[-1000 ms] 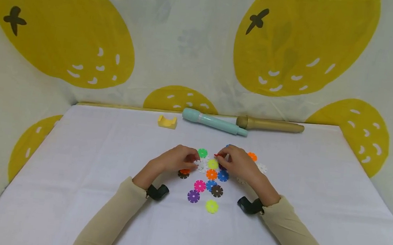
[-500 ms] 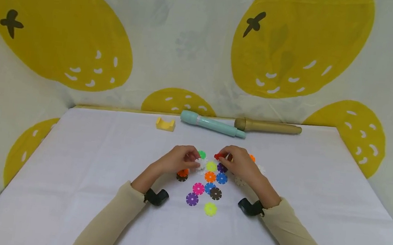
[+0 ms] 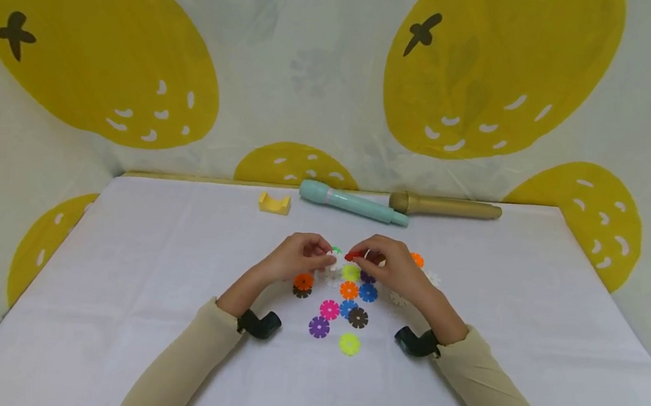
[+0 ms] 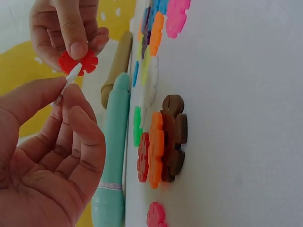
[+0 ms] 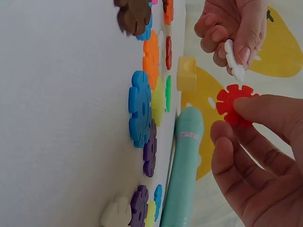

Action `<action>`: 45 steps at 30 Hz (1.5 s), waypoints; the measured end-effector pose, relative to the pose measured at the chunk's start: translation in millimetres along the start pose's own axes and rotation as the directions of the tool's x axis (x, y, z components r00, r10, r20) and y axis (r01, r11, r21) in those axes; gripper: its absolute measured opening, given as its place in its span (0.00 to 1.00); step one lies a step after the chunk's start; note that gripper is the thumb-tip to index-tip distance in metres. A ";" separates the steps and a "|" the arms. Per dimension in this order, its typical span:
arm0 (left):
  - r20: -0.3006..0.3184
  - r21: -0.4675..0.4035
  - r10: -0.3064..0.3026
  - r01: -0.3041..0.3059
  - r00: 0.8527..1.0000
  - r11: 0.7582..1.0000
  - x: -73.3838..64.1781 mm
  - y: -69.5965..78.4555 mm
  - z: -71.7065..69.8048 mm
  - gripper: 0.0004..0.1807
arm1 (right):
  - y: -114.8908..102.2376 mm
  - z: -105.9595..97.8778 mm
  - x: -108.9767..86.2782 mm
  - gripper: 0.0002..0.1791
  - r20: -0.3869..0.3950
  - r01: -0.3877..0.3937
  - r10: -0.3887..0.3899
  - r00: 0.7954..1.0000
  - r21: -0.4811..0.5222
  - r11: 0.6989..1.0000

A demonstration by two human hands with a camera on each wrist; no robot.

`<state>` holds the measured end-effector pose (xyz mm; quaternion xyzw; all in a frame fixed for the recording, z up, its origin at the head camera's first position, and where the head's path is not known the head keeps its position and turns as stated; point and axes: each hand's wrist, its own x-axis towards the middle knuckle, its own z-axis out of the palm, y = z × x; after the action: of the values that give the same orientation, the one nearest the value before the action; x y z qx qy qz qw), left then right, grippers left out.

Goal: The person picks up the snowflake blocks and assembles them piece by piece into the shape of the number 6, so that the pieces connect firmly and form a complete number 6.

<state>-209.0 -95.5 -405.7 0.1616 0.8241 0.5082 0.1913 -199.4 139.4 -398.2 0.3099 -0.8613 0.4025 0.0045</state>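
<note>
My left hand (image 3: 296, 257) pinches a white notched plastic disc (image 5: 234, 62) between thumb and fingers, held on edge. Opposite it, my right hand (image 3: 389, 264) grips a red notched disc (image 5: 229, 105) of the same flower shape. Both hands are above the table, fingertips facing each other. In the left wrist view the white disc's edge overlaps the red disc (image 4: 89, 62). Beneath them lie several loose discs, among them a yellow one (image 3: 350, 272), an orange one (image 3: 349, 290) and a blue one (image 3: 368, 292).
Nearer me lie pink (image 3: 329, 309), purple (image 3: 319, 327) and yellow-green discs (image 3: 349, 344). An orange disc (image 3: 303, 281) overlaps a brown one by my left wrist. At the back are a yellow cradle-shaped block (image 3: 274, 203), a teal microphone-shaped stick (image 3: 355, 204) and a gold one (image 3: 447, 207).
Both hands have risen slightly and drawn closer together. The red disc has moved left toward the white one, which has come up with my left hand.
</note>
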 end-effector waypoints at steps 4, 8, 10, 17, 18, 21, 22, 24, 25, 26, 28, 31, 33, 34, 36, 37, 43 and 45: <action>0.008 -0.006 -0.006 0.006 1.000 1.000 0.6 0.1 0.4 0.12 | 0.1 -0.3 -0.1 0.08 0.022 0.027 -0.028 0.999 0.026 0.999; 0.024 0.005 -0.013 0.013 1.000 1.000 -0.1 0.9 1.7 0.12 | -0.1 0.8 0.2 0.08 0.044 0.049 -0.051 0.998 0.043 0.998; 0.029 0.009 -0.012 0.012 1.000 1.000 -0.2 1.0 2.5 0.12 | -0.6 1.3 0.5 0.08 0.049 0.058 -0.061 0.997 0.044 0.997; 0.036 -0.050 -0.008 0.009 0.999 0.999 1.3 0.2 3.4 0.12 | 0.6 0.9 -0.4 0.08 0.012 0.039 -0.040 0.999 0.065 0.997; 0.039 -0.060 -0.009 0.011 0.999 0.998 1.3 0.5 3.6 0.12 | 0.5 0.4 -0.6 0.08 0.011 0.038 -0.039 0.999 0.071 0.997; 0.052 -0.087 -0.015 0.020 0.999 0.996 1.1 1.5 3.9 0.12 | 0.1 -1.7 -0.9 0.07 0.012 0.045 -0.046 0.999 0.083 0.996; 0.055 -0.092 -0.017 0.022 0.998 0.996 1.1 1.7 3.9 0.12 | -0.1 -2.3 -0.9 0.07 0.010 0.049 -0.050 0.999 0.083 0.995; 0.061 -0.103 -0.018 0.024 0.998 0.994 0.7 2.3 3.9 0.12 | -0.5 -2.5 -0.7 0.06 -0.001 0.059 -0.059 0.998 0.081 0.995; 0.063 -0.108 -0.018 0.024 0.998 0.994 0.5 2.4 3.7 0.12 | -0.6 -2.3 -0.7 0.06 -0.007 0.063 -0.063 0.998 0.082 0.995; 0.064 -0.112 -0.015 0.022 0.998 0.993 0.2 2.8 3.8 0.12 | -0.8 -1.8 -0.6 0.06 -0.015 0.069 -0.068 0.998 0.082 0.994; 0.069 -0.122 -0.009 0.018 0.998 0.992 -0.4 3.4 3.7 0.12 | -1.7 -0.9 -0.6 0.05 -0.026 0.074 -0.072 0.997 0.089 0.993; 0.075 -0.136 -0.005 0.015 0.997 0.991 -1.3 3.4 3.9 0.12 | -1.5 0.8 -1.0 0.05 -0.035 0.080 -0.077 0.996 0.100 0.992; 0.076 -0.145 -0.006 0.017 0.997 0.989 -1.1 1.9 4.4 0.11 | -0.8 1.9 -1.3 0.05 -0.037 0.084 -0.081 0.996 0.104 0.991; 0.074 -0.149 -0.007 0.018 0.997 0.989 -0.7 1.0 4.8 0.11 | -0.2 2.5 -1.4 0.05 -0.039 0.088 -0.084 0.996 0.102 0.991; 0.070 -0.156 -0.006 0.016 0.998 0.988 0.0 -0.7 5.7 0.11 | 0.7 3.7 -1.7 0.05 -0.043 0.099 -0.095 0.995 0.097 0.990; 0.065 -0.157 -0.005 0.015 0.998 0.987 0.3 -1.1 6.2 0.11 | 0.7 3.9 -1.9 0.05 -0.045 0.106 -0.102 0.994 0.095 0.990; 0.052 -0.163 0.004 0.004 0.999 0.987 -0.4 2.6 7.4 0.11 | -1.6 2.7 -1.1 0.05 -0.062 0.186 -0.183 0.981 0.056 0.981; 0.047 -0.161 0.004 0.003 0.999 0.987 -0.5 4.3 7.0 0.11 | -2.6 1.9 0.1 0.06 -0.067 0.207 -0.204 0.977 0.039 0.978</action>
<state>-204.9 -88.5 -404.6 0.1576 0.7754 0.5694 0.2229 -197.6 136.8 -397.6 0.3847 -0.8146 0.4290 0.0659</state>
